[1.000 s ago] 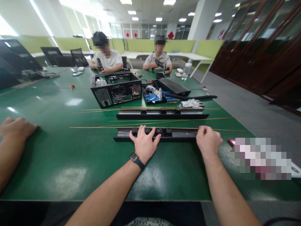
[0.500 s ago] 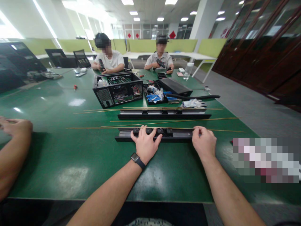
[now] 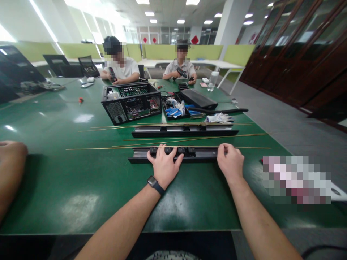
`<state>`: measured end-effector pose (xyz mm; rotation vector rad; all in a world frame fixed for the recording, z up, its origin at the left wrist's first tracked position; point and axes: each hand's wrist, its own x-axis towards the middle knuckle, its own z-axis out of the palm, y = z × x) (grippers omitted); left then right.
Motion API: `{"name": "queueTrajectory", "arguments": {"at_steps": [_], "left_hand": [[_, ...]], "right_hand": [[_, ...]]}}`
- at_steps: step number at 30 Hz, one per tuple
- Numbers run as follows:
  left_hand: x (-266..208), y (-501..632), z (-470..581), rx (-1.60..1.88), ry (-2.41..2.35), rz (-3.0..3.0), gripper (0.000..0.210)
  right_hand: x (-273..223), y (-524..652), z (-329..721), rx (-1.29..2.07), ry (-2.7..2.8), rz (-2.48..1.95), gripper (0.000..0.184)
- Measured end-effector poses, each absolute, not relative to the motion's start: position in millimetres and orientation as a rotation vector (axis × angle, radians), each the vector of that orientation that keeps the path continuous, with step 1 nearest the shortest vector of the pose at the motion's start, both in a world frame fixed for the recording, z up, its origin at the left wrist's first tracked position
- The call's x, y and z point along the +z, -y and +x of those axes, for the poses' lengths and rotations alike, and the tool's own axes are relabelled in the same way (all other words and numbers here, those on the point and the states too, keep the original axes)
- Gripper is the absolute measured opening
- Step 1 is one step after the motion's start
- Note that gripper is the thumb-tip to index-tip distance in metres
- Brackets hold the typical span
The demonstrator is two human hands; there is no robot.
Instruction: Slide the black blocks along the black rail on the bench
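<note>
A long black rail (image 3: 206,159) with a silvery channel lies crosswise in front of me. Several black blocks (image 3: 192,151) sit in its channel. My left hand (image 3: 165,164), wearing a watch, rests over them with spread fingers touching their tops. At the rail's right part my right hand (image 3: 230,159) is closed in a pinch on a thin brass-coloured rod (image 3: 92,148), which runs along the rail's far side. The pinching fingertips are partly hidden. Behind it lies a second black rail (image 3: 184,133) with black pieces in it.
More thin rods (image 3: 146,139) lie between and on the rails. Further back are an open computer case (image 3: 130,103), a tray with gloves (image 3: 175,108), a black box (image 3: 199,98) and another glove (image 3: 219,118). Two people sit opposite; another person's arm (image 3: 11,169) is at left.
The view has shifted slightly, moving most things left. The thin rod has slid a little left along the rail and its tilt has changed. Both hands keep nearly the same places.
</note>
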<state>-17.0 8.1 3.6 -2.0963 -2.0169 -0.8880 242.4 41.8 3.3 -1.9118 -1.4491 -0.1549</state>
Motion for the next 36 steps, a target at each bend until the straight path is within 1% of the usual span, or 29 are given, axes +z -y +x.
{"name": "queueTrajectory", "arguments": {"at_steps": [12,16,20,24,27,31,36], "left_hand": [[5,-7,-16,-0.859,2.036,-2.088,0.039],[5,-7,-17,-0.863,2.026,-2.097,0.038],[6,-7,-16,-0.857,2.028,-2.100,0.039],[6,-7,-16,-0.851,2.044,-2.093,0.039],[6,-7,-16,-0.863,2.030,-2.094,0.039],[5,-7,-17,-0.873,2.019,-2.096,0.039],[5,-7,-17,-0.872,2.029,-2.093,0.038]], "right_hand": [[4,-37,226,-0.072,1.651,-1.692,0.038],[4,-39,234,-0.132,1.549,-1.787,0.041],[4,-40,236,-0.164,1.512,-1.855,0.039],[2,-37,222,-0.116,1.677,-1.690,0.037],[1,-36,216,-0.078,1.728,-1.621,0.038],[2,-38,225,-0.106,1.583,-1.706,0.042],[2,-39,232,-0.126,1.541,-1.762,0.037]]}}
